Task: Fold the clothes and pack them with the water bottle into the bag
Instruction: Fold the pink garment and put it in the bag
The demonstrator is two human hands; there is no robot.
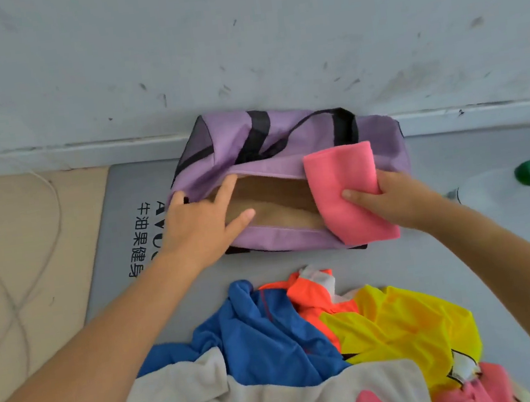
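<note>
Grey mat [462, 243] carried everything. Unfolded clothes pile [308, 346] lay at its near edge, most work left. Purple bag [282, 138] at far edge, w/ left hand [199, 222] fingers spread, pressing its opening wide. Right hand [390, 198] gripped folded pink cloth [345, 187] over opening. Water bottle [502, 183] at right edge, unpacked.

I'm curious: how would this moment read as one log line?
left hand: spreads purple bag opening | right hand: holds folded pink cloth | stage: inserting
</note>
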